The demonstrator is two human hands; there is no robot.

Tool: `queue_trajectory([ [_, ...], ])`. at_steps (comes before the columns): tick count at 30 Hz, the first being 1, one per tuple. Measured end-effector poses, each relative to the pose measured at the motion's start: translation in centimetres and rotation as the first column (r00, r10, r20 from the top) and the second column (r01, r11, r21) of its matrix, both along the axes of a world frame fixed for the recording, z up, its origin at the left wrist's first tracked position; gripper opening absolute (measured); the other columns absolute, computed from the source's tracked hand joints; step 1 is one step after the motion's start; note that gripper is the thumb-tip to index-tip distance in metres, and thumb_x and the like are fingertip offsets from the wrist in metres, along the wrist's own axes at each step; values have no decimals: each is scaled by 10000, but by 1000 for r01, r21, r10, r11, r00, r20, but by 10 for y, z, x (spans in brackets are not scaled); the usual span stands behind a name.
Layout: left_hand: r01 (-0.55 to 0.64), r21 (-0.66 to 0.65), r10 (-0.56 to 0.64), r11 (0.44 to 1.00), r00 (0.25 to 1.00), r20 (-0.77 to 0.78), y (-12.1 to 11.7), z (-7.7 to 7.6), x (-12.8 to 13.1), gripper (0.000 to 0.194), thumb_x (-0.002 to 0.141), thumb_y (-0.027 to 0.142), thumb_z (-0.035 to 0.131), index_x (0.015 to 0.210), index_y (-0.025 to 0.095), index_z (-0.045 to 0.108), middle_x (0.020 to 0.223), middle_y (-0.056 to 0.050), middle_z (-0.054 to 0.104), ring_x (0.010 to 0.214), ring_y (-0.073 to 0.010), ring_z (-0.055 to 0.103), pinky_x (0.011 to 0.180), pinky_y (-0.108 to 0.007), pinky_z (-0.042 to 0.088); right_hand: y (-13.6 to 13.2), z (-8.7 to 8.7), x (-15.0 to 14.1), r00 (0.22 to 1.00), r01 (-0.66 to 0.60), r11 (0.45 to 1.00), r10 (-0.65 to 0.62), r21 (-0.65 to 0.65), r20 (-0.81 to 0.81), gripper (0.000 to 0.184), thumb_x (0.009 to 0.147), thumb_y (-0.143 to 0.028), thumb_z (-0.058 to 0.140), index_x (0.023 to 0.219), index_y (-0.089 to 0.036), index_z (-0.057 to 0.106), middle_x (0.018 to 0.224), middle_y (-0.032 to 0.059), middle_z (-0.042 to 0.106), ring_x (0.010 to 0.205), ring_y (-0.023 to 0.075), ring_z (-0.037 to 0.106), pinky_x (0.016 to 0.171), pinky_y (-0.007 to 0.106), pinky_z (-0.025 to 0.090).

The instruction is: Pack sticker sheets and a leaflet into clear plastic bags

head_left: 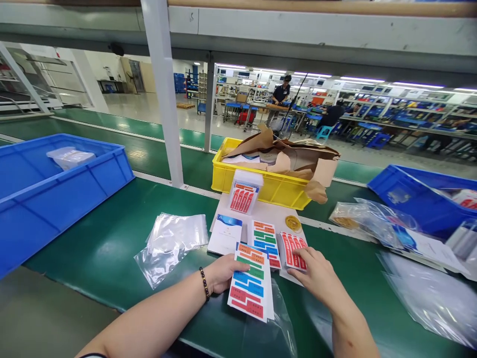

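Note:
My left hand [222, 274] is closed on a few sticker sheets [249, 286] with orange, green, blue and red labels. A white sheet edge shows behind the front one. My right hand [318, 273] has its thumb and fingertips on the right side of a stack of red sticker sheets [292, 251]. Between the hands lies a stack of multicolour sticker sheets [265, 238]. White booklets with a blue band [225, 233] lie left of it. Behind them stands a clear box of red labels [244, 195]. Under my left hand's sheets is a clear plastic bag [281, 318].
Clear bags [175, 243] lie at left, more bags [436, 293] at right. Yellow rubber bands [293, 223] rest near a yellow crate [261, 184] with brown paper. Blue crates stand left [74, 199] and right [417, 199]. A white post [164, 99] rises behind the bench.

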State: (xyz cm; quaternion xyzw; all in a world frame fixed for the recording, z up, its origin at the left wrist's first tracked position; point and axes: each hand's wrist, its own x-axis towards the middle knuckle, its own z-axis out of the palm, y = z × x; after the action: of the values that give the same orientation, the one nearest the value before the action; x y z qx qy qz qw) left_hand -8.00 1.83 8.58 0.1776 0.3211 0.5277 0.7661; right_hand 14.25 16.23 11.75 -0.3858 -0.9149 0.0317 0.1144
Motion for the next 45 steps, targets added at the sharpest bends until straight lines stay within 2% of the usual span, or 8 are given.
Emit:
queue_trajectory([
  [13, -40, -70, 39, 997, 999, -10, 0, 9, 1, 408, 636, 108, 634, 1031, 65, 539, 1042, -177, 597, 881, -254, 604, 872, -440, 401, 3, 5, 9, 995, -94, 994, 95, -47, 9, 226, 790, -310, 434, 921, -252, 610, 909, 30, 603, 841, 190, 553, 695, 304, 456],
  [18, -91, -130, 90, 987, 996, -12, 1, 9, -1, 393, 643, 112, 627, 1022, 63, 536, 998, -163, 618, 861, -256, 610, 854, -441, 409, -2, -1, 4, 970, -27, 969, 85, 246, -229, 240, 803, -231, 420, 876, -220, 648, 894, 39, 629, 793, 178, 592, 642, 287, 486],
  [22, -141, -155, 153, 978, 986, 65, 4, 9, 0, 353, 702, 243, 598, 991, 48, 545, 945, -156, 634, 836, -236, 617, 851, -403, 412, -42, 5, -26, 827, -108, 872, 345, 478, -444, 325, 743, -108, 516, 1037, -230, 584, 940, 64, 611, 867, 196, 563, 751, 343, 460],
  [27, -225, -125, 242, 966, 960, 141, 8, 13, 2, 440, 727, 440, 535, 985, 83, 550, 919, -131, 644, 890, -243, 598, 845, -388, 411, -91, 3, -64, 781, -471, 812, 566, 343, -266, 331, 758, -81, 502, 1055, -218, 555, 885, 70, 627, 826, 202, 547, 713, 373, 447],
  [34, -249, 31, 248, 968, 968, 39, 2, 14, 3, 414, 662, 351, 640, 959, 70, 577, 925, -144, 637, 869, -232, 595, 845, -370, 409, -101, -1, -71, 764, -570, 801, 599, 184, -240, 212, 791, -128, 465, 952, -195, 586, 823, 70, 618, 749, 188, 534, 647, 352, 431],
  [37, -240, 121, 246, 963, 968, -41, -1, 13, 4, 373, 617, 236, 687, 942, 82, 587, 911, -128, 639, 835, -217, 599, 824, -363, 418, -93, 2, -66, 761, -520, 851, 503, 79, -411, 211, 796, -170, 460, 975, -188, 572, 874, 80, 597, 792, 192, 536, 690, 351, 443],
  [40, -185, 152, 207, 971, 968, -141, -3, 12, 5, 370, 634, 289, 673, 935, 90, 592, 857, -113, 645, 767, -198, 603, 775, -360, 436, -81, 0, -61, 805, -247, 957, 114, -153, -582, 218, 813, -235, 446, 1005, -191, 539, 886, 73, 587, 785, 183, 554, 678, 320, 462],
  [45, -82, 228, 153, 970, 938, -312, -7, 12, 5, 395, 652, 364, 641, 946, 104, 598, 875, -101, 639, 757, -188, 597, 729, -330, 450, -66, -4, -59, 796, -151, 799, -250, -582, -550, 197, 766, -377, 512, 793, -183, 536, 695, 18, 573, 627, 155, 550, 546, 257, 462],
])
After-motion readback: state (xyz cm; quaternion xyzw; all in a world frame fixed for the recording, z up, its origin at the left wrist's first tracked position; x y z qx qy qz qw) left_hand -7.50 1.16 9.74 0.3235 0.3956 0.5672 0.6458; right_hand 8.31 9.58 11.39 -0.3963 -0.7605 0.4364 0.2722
